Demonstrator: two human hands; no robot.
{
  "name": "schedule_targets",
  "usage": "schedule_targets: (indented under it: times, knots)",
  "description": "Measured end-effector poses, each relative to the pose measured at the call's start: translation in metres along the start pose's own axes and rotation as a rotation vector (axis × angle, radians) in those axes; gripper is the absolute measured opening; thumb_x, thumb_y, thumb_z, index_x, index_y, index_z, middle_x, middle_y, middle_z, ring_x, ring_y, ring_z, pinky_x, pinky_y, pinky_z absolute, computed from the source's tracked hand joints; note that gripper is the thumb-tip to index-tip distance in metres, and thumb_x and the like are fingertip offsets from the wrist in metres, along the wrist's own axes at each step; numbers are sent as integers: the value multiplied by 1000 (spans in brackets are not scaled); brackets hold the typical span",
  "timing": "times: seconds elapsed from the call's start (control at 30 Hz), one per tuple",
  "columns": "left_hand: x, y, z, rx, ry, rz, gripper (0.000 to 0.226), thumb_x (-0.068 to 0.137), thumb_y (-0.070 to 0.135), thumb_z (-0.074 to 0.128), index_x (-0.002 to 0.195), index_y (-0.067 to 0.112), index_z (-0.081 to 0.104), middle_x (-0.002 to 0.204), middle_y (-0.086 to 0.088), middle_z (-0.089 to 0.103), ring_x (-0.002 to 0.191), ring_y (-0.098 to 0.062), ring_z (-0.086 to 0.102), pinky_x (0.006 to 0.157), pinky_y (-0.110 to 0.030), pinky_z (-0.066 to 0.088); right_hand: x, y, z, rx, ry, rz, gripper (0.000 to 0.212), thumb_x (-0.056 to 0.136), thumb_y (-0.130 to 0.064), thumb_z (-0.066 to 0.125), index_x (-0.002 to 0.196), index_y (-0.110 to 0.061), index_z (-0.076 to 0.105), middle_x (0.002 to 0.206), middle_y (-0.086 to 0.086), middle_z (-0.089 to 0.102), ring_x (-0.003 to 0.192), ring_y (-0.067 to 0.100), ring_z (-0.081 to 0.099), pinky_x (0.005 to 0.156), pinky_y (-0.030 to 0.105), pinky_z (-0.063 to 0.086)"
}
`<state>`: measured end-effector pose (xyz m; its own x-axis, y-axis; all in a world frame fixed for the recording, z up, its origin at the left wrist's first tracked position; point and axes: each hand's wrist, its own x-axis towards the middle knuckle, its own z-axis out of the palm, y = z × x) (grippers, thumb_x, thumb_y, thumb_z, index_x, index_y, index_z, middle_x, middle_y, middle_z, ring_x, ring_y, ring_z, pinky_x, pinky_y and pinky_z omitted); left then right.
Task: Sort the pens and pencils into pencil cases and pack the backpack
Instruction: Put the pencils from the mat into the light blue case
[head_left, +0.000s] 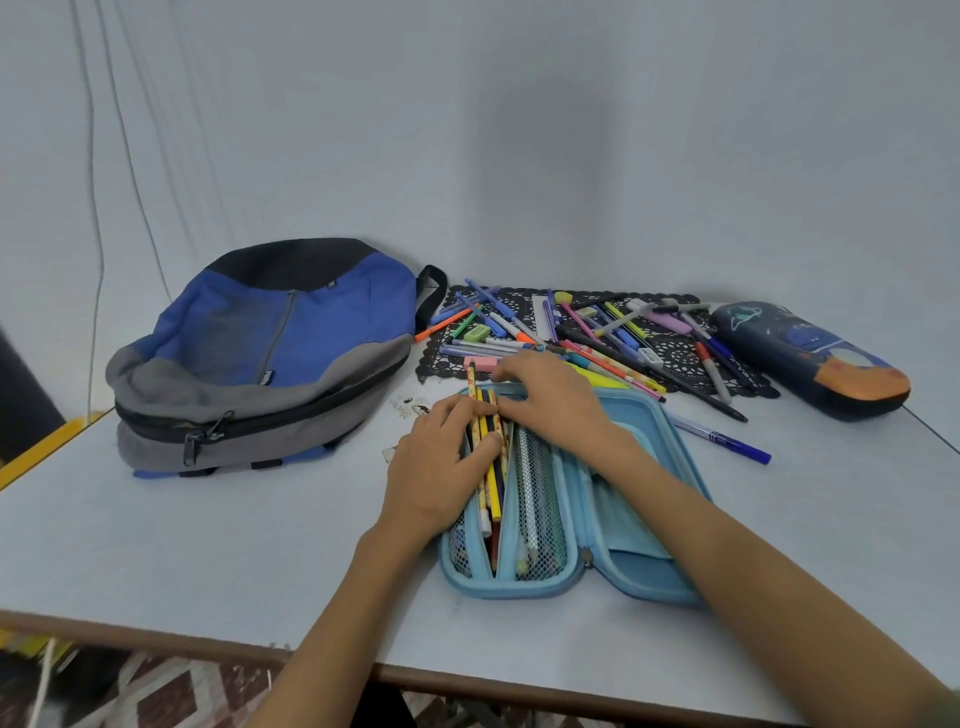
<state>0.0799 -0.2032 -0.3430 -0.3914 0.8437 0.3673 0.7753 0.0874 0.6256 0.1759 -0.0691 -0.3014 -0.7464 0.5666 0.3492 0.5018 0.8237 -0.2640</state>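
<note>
A light blue pencil case (639, 571) lies open on the table in front of me. Several pencils (492, 467) lie in its left half, some under a mesh pocket. My left hand (441, 467) presses on the pencils, thumb over them. My right hand (550, 400) rests its fingertips on the pencils' far ends at the case's top edge. A pile of loose pens and markers (597, 338) lies on a black lace mat (680, 353) behind the case. A dark blue space-print pencil case (810, 358) lies shut at the right. A blue and grey backpack (270, 348) lies at the left, zipped.
A lone blue pen (722, 439) lies on the white table (208, 530) right of the open case. Erasers (477, 332) sit among the pens. Small scraps (413, 405) lie near the backpack. The table's front edge runs close to me; a wall stands behind.
</note>
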Motion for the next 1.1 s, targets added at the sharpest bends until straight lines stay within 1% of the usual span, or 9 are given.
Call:
schedule_targets:
  times: [0.07,0.17,0.3,0.47,0.6,0.7,0.87,1.0,1.1]
  knots:
    - [0,1,0,6,-4,-3,54,75,61,27,115,35,53,121,16,50,107,-7,45,85,-33,40,0,-1,-2,-73,20,-50,25,87,-32,61,111,-28,65,113,-5,63,110,17,52,81,37,48]
    - [0,1,0,10,-4,-12,51,74,60,28,113,35,52,118,16,50,105,-8,45,83,-35,41,2,-5,-4,-177,8,-91,22,89,-31,58,108,-29,69,113,-7,62,113,18,49,84,37,45]
    - [1,0,0,10,2,-9,49,74,60,30,110,36,53,117,16,49,103,-8,46,81,-34,41,4,-7,-5,-79,4,-59,18,88,-24,59,101,-24,72,105,-4,62,108,17,51,72,31,43]
    - [3,-2,0,13,-12,-13,44,74,59,33,108,39,52,117,18,48,104,-8,44,82,-34,40,6,-12,-7,-27,-2,-25,22,86,-15,59,99,-21,76,103,-2,66,98,19,59,72,29,45]
    - [5,-4,-1,25,-27,-15,45,74,59,34,109,41,54,122,18,47,108,-8,43,81,-30,36,3,-13,-6,79,-7,-15,25,84,-6,57,100,-12,76,99,6,73,90,20,65,80,33,51]
    - [6,-5,-2,29,-39,-20,49,72,61,33,111,41,56,127,18,46,113,-7,41,86,-32,37,1,-13,-3,117,21,-30,26,83,-1,56,99,-9,75,96,7,73,88,19,65,81,30,50]
    - [6,-4,-4,38,-59,-19,48,72,62,35,111,43,56,131,18,45,120,-9,40,90,-31,36,-3,-12,2,266,135,-39,23,76,7,55,89,-10,63,70,6,65,64,17,57,63,32,49]
    - [6,2,-3,83,-99,-16,57,66,65,27,108,41,57,140,14,41,124,-13,39,99,-40,35,-4,-17,2,278,166,-89,23,73,9,54,85,-11,58,68,6,61,64,18,56,60,33,47]
    - [5,2,-1,68,-82,-26,54,68,66,27,107,44,57,140,15,42,124,-12,39,101,-42,34,-2,-14,2,320,163,-75,21,73,7,58,84,-10,60,70,1,61,66,15,58,63,34,52]
